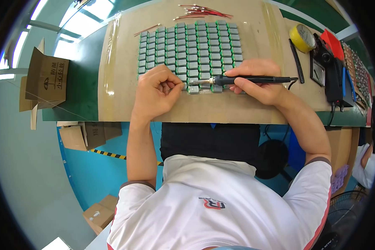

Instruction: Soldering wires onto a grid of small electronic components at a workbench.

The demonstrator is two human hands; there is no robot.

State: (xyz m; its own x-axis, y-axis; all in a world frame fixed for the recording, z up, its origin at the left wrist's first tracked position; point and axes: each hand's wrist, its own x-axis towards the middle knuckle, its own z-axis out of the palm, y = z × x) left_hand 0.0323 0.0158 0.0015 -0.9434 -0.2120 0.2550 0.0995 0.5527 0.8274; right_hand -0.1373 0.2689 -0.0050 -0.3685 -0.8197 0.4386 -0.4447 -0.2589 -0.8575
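1. Left hand [157, 92]: fingers curled, thumb tip toward one o'clock.
2. Left forearm [140, 146]: pointing to twelve.
3. Right hand [260, 85]: gripping, fingertips toward nine.
4. Right forearm [307, 118]: slanting toward eleven.

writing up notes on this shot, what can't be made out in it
Head view: what, if anything, the left hand pinches; its own fingers hide it.
Head view: whether the tip of the soldering iron touches anything; too small to tell.
Head view: some grey-and-green modules; left hand and right hand cover them.
Head view: part of the fan; the dark rim cuts it off.
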